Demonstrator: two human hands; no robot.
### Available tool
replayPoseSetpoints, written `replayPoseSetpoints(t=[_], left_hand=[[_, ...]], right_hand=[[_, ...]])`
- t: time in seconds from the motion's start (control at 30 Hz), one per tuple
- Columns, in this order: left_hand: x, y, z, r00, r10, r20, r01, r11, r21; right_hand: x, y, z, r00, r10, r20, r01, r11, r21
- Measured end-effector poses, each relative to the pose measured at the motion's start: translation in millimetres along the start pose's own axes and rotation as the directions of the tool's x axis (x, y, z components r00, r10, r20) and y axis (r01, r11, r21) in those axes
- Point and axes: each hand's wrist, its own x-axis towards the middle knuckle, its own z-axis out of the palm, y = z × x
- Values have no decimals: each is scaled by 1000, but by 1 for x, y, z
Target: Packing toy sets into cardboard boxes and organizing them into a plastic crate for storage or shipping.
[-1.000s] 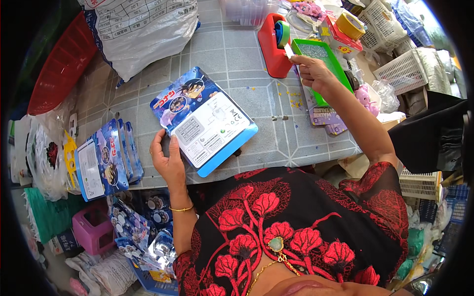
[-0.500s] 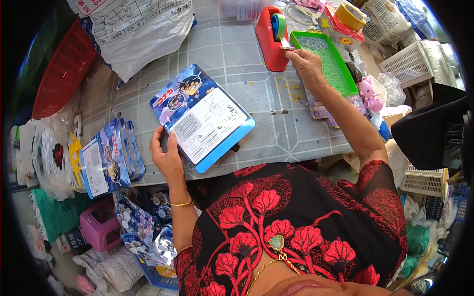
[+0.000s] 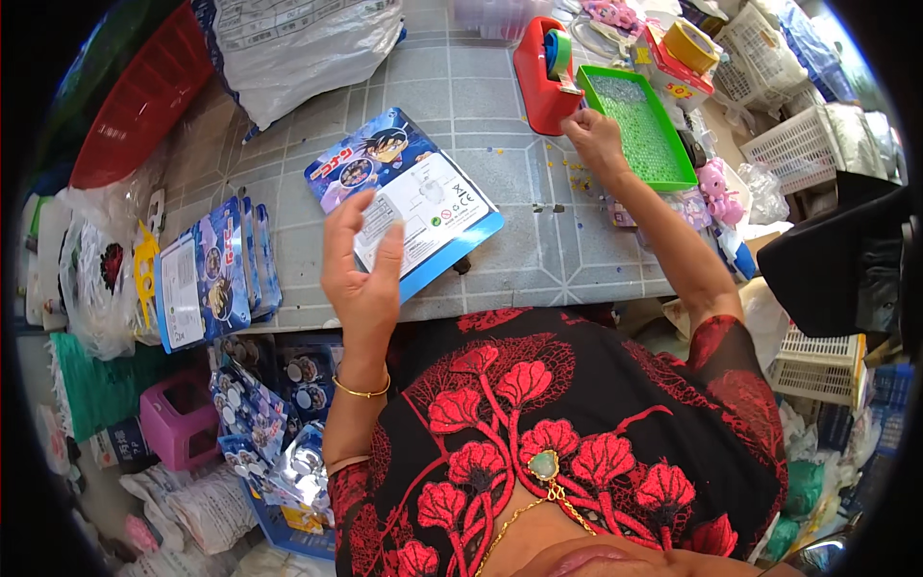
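Note:
A flat blue cardboard package, printed with a cartoon figure and a white panel, lies tilted on the grey table. My left hand is over its near left edge, thumb and fingers spread apart, holding nothing. Farther right stands a red tape dispenser with a roll of tape in it. At the dispenser's front end my right hand has its fingers pinched together. Whatever is between those fingertips is too small to make out.
A green tray of small beads is right of the dispenser, beside pink toy figures. Similar packages stand stacked at the table's left edge. A large white sack and a red basket occupy the far left.
My left hand has released the package's edge and risen over it, fingers spreading. My right hand has come slightly down and nearer from the dispenser's cutting end, fingers still pinched.

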Motion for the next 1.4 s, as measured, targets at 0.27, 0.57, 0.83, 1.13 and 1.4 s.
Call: replayPoseSetpoints(t=[0.27,0.57,0.83,1.13,1.4], left_hand=[[14,3,28,910,-259,323,355,890,-286],[20,-10,17,829,-366,423,527,765,-372],[15,-16,7,979,-200,-38,184,948,-260],[16,-9,-6,888,-458,-40,365,756,-543],[17,-16,-19,870,-456,-188,317,809,-495]], right_hand=[[-52,-110,-8,833,-81,547,-93,955,283],[-72,-160,7,657,-235,716,7,952,307],[-62,-155,34,792,-196,579,-94,897,432],[-82,-186,61,725,-260,638,-234,778,583],[-71,-197,80,698,-244,673,-240,806,542]])
